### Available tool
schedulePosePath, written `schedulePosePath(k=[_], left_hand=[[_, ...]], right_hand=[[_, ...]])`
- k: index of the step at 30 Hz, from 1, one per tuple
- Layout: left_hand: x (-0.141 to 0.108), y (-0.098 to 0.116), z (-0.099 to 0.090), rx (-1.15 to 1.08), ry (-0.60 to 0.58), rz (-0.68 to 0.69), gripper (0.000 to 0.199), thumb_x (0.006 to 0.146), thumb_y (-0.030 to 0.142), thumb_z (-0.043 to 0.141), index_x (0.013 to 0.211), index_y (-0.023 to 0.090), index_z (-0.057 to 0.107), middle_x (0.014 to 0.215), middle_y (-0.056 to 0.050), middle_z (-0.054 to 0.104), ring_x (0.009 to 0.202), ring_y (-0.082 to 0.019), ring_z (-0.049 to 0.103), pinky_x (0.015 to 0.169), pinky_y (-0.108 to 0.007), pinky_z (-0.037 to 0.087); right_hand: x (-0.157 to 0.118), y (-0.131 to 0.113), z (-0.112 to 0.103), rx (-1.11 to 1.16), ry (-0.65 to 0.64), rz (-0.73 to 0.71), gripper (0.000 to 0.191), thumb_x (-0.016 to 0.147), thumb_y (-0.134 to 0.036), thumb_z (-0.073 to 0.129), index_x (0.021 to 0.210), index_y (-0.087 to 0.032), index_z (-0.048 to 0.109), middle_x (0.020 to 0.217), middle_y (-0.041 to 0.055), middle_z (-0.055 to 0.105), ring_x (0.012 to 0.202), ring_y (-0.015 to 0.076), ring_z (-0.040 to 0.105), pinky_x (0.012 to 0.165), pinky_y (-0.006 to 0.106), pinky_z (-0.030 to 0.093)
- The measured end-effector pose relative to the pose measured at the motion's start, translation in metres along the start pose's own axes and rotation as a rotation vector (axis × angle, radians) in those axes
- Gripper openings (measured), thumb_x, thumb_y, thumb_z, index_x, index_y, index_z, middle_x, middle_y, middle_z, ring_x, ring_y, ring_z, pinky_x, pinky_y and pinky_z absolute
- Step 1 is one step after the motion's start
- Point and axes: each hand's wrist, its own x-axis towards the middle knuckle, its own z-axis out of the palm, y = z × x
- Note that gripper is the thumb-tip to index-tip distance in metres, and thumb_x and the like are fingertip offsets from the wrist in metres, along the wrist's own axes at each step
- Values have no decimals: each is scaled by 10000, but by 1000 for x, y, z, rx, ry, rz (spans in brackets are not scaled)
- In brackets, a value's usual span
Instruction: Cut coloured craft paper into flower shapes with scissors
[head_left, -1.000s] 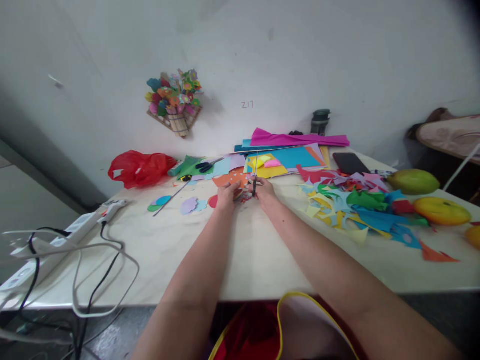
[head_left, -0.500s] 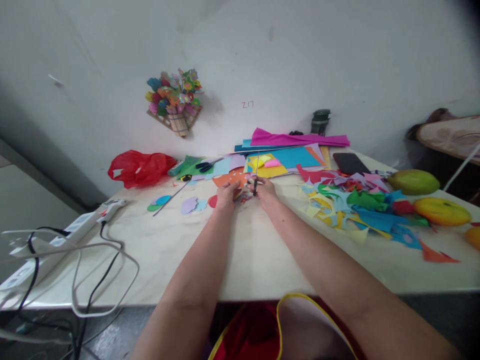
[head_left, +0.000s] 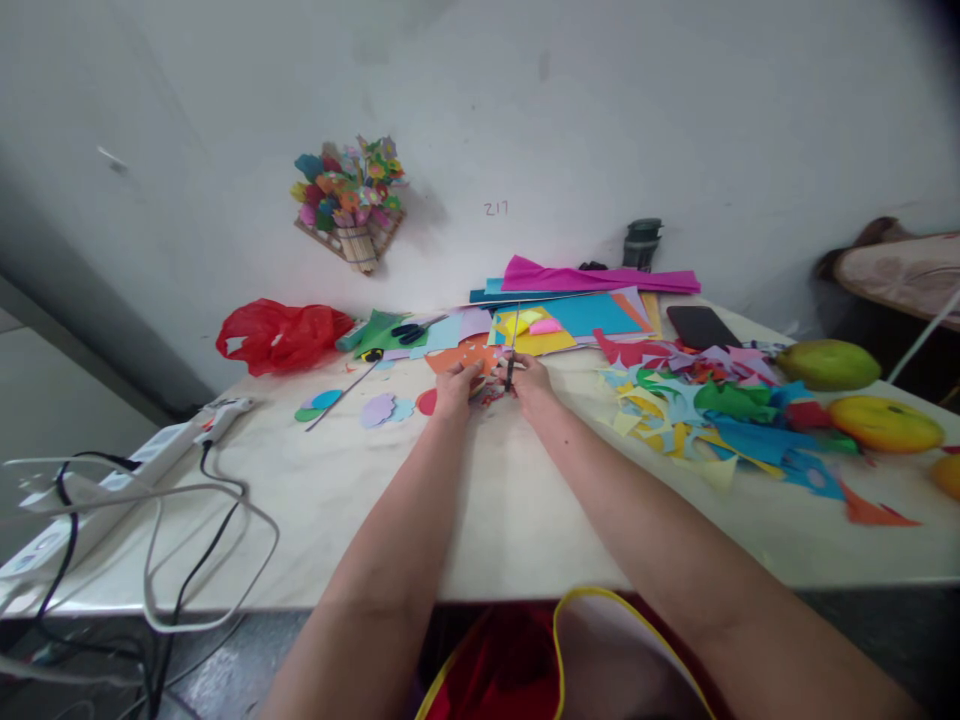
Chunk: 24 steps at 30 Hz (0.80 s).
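My right hand (head_left: 531, 382) is closed on a slim dark tool (head_left: 510, 372) that stands nearly upright; its exact kind is too small to make out. Close on its left, my left hand (head_left: 456, 388) has its thumb and fingers pressed together, and what they pinch is too small to tell. Small reddish bits lie on the table between the hands. Just beyond them is orange paper (head_left: 455, 358) with pale specks. Left of my left hand lie a red paper round (head_left: 426, 402) and a lilac scalloped piece (head_left: 377, 410).
Paper scraps (head_left: 675, 400), a phone (head_left: 701, 328) and yellow-green fruit (head_left: 827, 364) are on the right. Coloured sheets (head_left: 600, 315) lie at the back. Scissors (head_left: 409, 333), a red bag (head_left: 281, 335) and a power strip (head_left: 142, 470) with cables are on the left.
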Motion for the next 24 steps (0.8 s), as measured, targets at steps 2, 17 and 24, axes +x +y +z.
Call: schedulePosePath(k=[2, 17, 24], left_hand=[[-1, 1, 2, 22, 6, -8, 330, 509, 286, 842, 570, 161, 543, 554, 8, 579, 576, -155, 613, 641, -308, 507], [-5, 11, 2, 28, 5, 47, 326, 500, 340, 849, 664, 147, 643, 652, -18, 651, 669, -179, 661, 703, -313, 522], [-5, 15, -3, -18, -54, 19, 360, 474, 338, 864, 710, 139, 678, 746, -53, 699, 715, -209, 686, 734, -346, 540]], right_hand=[[-1, -1, 0, 9, 5, -12, 269, 657, -24, 659, 851, -190, 573, 518, -62, 582, 459, 99, 585, 339, 146, 313], [12, 5, -4, -48, 42, -31, 338, 609, 19, 655, 880, -171, 588, 560, -72, 569, 428, 70, 535, 434, 166, 460], [41, 18, -25, -446, 12, -227, 295, 609, -145, 719, 896, -186, 666, 659, -6, 657, 590, 173, 661, 542, 273, 545]])
